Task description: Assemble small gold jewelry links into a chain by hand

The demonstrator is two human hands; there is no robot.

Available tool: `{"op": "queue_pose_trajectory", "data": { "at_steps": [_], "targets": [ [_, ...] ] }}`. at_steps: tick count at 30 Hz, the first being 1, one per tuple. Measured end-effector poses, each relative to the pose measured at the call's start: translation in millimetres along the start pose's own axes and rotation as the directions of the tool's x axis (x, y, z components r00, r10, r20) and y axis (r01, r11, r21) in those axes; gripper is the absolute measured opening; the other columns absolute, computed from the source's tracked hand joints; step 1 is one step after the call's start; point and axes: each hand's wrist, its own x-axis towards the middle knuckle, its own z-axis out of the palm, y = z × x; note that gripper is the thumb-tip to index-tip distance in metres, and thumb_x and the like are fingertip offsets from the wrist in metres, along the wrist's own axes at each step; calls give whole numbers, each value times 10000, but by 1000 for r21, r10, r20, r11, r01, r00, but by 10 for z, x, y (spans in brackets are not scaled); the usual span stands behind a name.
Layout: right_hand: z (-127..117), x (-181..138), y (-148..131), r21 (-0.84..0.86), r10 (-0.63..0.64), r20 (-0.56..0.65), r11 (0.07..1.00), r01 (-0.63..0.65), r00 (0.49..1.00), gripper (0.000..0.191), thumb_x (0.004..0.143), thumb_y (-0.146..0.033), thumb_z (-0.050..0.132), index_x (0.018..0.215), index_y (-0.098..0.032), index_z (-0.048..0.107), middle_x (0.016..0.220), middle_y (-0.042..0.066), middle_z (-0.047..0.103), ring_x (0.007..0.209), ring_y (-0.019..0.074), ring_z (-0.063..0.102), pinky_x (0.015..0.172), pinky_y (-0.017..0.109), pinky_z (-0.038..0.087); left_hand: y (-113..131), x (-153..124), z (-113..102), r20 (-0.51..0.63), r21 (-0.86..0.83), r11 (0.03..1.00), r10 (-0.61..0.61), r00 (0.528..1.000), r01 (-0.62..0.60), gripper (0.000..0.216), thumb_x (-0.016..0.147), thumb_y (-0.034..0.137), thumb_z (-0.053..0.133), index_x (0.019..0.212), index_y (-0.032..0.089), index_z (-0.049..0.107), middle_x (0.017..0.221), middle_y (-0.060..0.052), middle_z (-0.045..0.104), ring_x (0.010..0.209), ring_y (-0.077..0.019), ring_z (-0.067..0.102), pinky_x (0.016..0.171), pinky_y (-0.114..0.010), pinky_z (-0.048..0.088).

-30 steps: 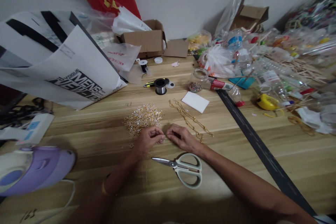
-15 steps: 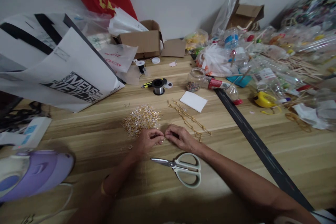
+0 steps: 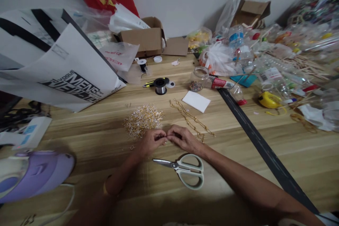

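My left hand (image 3: 152, 142) and my right hand (image 3: 182, 137) meet fingertip to fingertip above the table, both closed in a pinch. Something tiny and shiny shows just under the fingertips; its kind is too small to make out. Right behind my left hand lies a heap of small gold and silver links (image 3: 143, 120). A gold chain (image 3: 189, 122) stretches out in two strands beyond my right hand. Scissors with pale grey-green handles (image 3: 192, 171) rest on the wood in front of my hands, blades pointing left.
Beyond the heap stand a wire spool (image 3: 160, 86) and a jar of beads (image 3: 197, 79), with a white card (image 3: 196, 101) nearby. A large white bag (image 3: 69, 70) and a purple appliance (image 3: 45, 171) occupy the left. Plastic bottles and a yellow tape measure (image 3: 268, 99) crowd the right.
My fingertips stay pinched together in nearly the same place, with the left fingers slightly shifted. The whole view has moved a little; the things on the table lie as before.
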Motion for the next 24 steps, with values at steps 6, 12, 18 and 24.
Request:
{"op": "queue_pose_trajectory", "data": {
  "at_steps": [6, 12, 18, 24],
  "targets": [
    [-3, 6, -9, 24, 54, -18, 998, -54, 998, 194, 913, -287, 504, 812, -145, 588, 739, 23, 566, 680, 129, 515, 627, 228, 410, -44, 13, -23, 52, -166, 983, -68, 996, 75, 204, 686, 326, 690, 694, 129, 638, 571, 0, 623, 533, -106, 574, 549, -210, 462],
    [-10, 12, -23, 37, 74, -24, 997, -73, 997, 180, 916, -262, 487, 812, -146, 578, 695, 10, 541, 635, 118, 496, 590, 220, 398, -55, 25, -56, 69, -235, 965, -103, 992, 117, 272, 672, 381, 721, 702, 122, 642, 563, -11, 635, 519, -103, 579, 542, -214, 475],
    [-3, 2, -10, 75, 105, -5, 992, -105, 994, 193, 923, -288, 478, 840, -145, 578, 677, -2, 537, 571, 100, 493, 538, 203, 392, -40, 26, -54, 68, -264, 956, -113, 991, 128, 292, 639, 383, 747, 714, 122, 641, 574, -10, 640, 529, -109, 595, 551, -223, 487],
    [21, -11, 34, 92, 109, 1, 990, -108, 994, 171, 925, -269, 471, 858, -147, 572, 706, 0, 546, 562, 90, 511, 533, 198, 404, -3, 22, -52, 49, -287, 947, -135, 990, 143, 281, 610, 350, 770, 699, 125, 628, 583, -5, 636, 538, -109, 598, 562, -225, 493]
  ]
}}
